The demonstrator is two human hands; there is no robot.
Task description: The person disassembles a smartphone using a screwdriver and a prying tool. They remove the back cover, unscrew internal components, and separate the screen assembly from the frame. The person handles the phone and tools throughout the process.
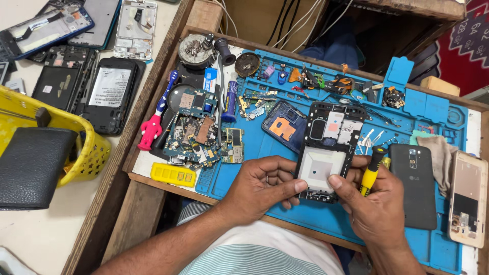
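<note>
The person is cradling an opened phone frame (326, 153) over the blue repair mat (254, 153), lower end toward their body, so the exposed inside is facing up at them. The left hand (262, 186) is closing on the frame's lower left edge, thumb lying across its pale central panel, which looks like a way of steadying it. The right hand (374, 201) is doing two jobs: its thumb is pressing on the frame's lower right corner while the other fingers are wrapping a yellow-handled screwdriver (371, 170), kept upright against the palm, seemingly parked there so it stays ready without being set down.

Loose circuit boards (196, 135) are lying in a heap at the left of the mat, well apart from the frame, beside a pink-handled toothbrush (155, 119). A dark back cover (415, 186) is lying just beside the right hand, and a pale cloth (440, 158) beyond it. Outside the wooden tray on the worktop (46, 234), more stripped phones (97, 86) are lying near a yellow basket (89, 153).
</note>
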